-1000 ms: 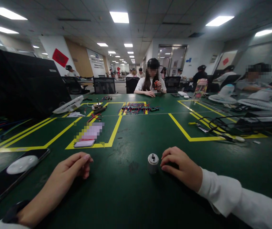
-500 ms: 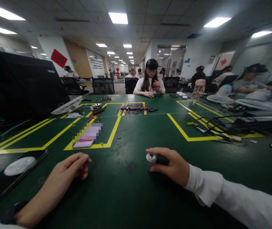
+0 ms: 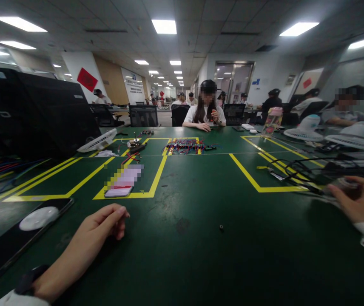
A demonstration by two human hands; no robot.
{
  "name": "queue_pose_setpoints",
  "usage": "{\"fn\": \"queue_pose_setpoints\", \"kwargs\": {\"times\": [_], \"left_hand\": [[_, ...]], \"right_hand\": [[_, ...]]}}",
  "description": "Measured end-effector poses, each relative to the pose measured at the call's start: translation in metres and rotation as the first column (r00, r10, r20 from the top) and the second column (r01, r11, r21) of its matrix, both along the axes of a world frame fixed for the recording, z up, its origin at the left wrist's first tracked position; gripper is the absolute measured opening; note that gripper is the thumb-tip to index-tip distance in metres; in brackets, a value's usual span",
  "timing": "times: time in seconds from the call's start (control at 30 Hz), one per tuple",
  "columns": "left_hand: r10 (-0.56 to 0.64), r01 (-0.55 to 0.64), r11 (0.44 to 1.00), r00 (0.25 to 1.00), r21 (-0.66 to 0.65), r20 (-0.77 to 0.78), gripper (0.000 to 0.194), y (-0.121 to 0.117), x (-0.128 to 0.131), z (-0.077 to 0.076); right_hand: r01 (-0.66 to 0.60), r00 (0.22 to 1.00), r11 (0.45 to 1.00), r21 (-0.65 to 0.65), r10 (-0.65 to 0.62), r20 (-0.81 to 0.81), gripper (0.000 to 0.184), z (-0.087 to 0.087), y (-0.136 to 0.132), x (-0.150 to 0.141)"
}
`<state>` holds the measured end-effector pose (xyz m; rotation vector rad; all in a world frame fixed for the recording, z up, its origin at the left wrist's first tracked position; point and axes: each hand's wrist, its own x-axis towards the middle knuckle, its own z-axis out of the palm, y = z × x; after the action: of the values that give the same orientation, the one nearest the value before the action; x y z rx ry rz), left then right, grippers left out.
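Observation:
My right hand (image 3: 360, 197) is at the far right of the table, blurred by motion. Its thumb and fingers grip a small silver metal cylinder (image 3: 344, 184) beside black cables. On the bare green surface between my hands lies a tiny dark ring-like piece (image 3: 221, 228). My left hand (image 3: 107, 222) rests at the left front with curled fingers and the thumb against the index finger; nothing shows in it. Left of that hand lies a black phone (image 3: 1, 242) with a white rounded object (image 3: 39, 218) on top.
Yellow tape (image 3: 159, 176) marks areas on the green table. A phone (image 3: 118, 192) lies in one. Behind it sit bundled wires (image 3: 188, 146) and a small device (image 3: 134, 144). Black cables (image 3: 292, 172), fans (image 3: 309, 129) and a bottle (image 3: 272, 122) stand right. A person (image 3: 205, 112) sits opposite.
My right hand has carried the silver cylinder from the middle of the table to the far right. The tiny dark piece now shows near where it was. My left hand stays put; the view turned slightly.

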<state>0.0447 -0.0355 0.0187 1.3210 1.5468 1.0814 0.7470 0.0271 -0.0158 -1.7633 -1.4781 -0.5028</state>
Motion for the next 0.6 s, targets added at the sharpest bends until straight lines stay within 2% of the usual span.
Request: {"fn": "queue_pose_setpoints", "kwargs": {"times": [0.07, 0.13, 0.17, 0.23, 0.3, 0.33, 0.37, 0.4, 0.43, 0.47, 0.5, 0.57, 0.6], "left_hand": [[-0.001, 0.001, 1.000, 1.000, -0.005, -0.013, 0.037, 0.000, -0.001, -0.001], [0.002, -0.002, 1.000, 1.000, -0.011, -0.009, 0.037, 0.000, -0.002, -0.002], [0.004, -0.004, 1.000, 1.000, -0.011, -0.003, 0.037, 0.000, -0.003, -0.003], [0.008, -0.008, 1.000, 1.000, -0.005, 0.010, 0.038, 0.000, -0.002, -0.002], [0.014, -0.014, 1.000, 1.000, -0.002, 0.005, 0.039, 0.001, 0.001, -0.001], [0.017, -0.017, 1.000, 1.000, -0.002, -0.003, 0.039, 0.001, 0.002, 0.000], [0.019, -0.019, 1.000, 1.000, -0.003, -0.012, 0.039, 0.002, 0.003, 0.001], [0.023, -0.023, 1.000, 1.000, -0.005, -0.020, 0.039, 0.002, 0.003, 0.001], [0.025, -0.025, 1.000, 0.999, -0.005, -0.027, 0.039, 0.002, 0.003, 0.001], [0.026, -0.026, 1.000, 0.999, -0.006, -0.034, 0.039, 0.002, 0.003, 0.001], [0.024, -0.024, 1.000, 0.999, -0.007, -0.039, 0.038, 0.003, 0.002, 0.000], [0.018, -0.018, 1.000, 0.999, -0.005, -0.039, 0.035, 0.002, -0.001, -0.002], [0.014, -0.014, 1.000, 0.999, -0.004, -0.033, 0.034, 0.002, -0.002, -0.003]], "right_hand": [[0.172, 0.985, 0.983, -0.066, -0.172, 0.010, 0.074, -0.011, -0.005, 0.043], [0.215, 0.975, 0.961, -0.173, -0.220, -0.008, 0.082, -0.018, -0.007, 0.068], [0.234, 0.970, 0.950, -0.208, -0.242, -0.012, 0.083, -0.019, -0.008, 0.071], [0.301, 0.953, 0.935, -0.188, -0.300, 0.037, 0.084, -0.010, -0.012, 0.056], [0.322, 0.938, 0.947, -0.018, -0.316, 0.144, 0.083, 0.006, -0.018, 0.013], [0.254, 0.942, 0.965, 0.062, -0.261, 0.212, 0.078, 0.014, -0.022, -0.016], [0.126, 0.950, 0.986, 0.112, -0.152, 0.274, 0.071, 0.020, -0.026, -0.048], [-0.066, 0.944, 0.996, 0.053, 0.045, 0.326, 0.058, 0.024, -0.031, -0.083], [-0.267, 0.908, 0.962, -0.050, 0.269, 0.321, 0.045, 0.025, -0.036, -0.118], [-0.454, 0.840, 0.884, -0.111, 0.466, 0.278, 0.037, 0.024, -0.040, -0.152], [-0.594, 0.752, 0.783, -0.183, 0.622, 0.217, 0.033, 0.020, -0.044, -0.185], [-0.745, 0.628, 0.625, -0.233, 0.775, 0.069, 0.030, 0.012, -0.049, -0.241], [-0.780, 0.593, 0.576, -0.244, 0.805, 0.003, 0.032, 0.008, -0.050, -0.264]]}}
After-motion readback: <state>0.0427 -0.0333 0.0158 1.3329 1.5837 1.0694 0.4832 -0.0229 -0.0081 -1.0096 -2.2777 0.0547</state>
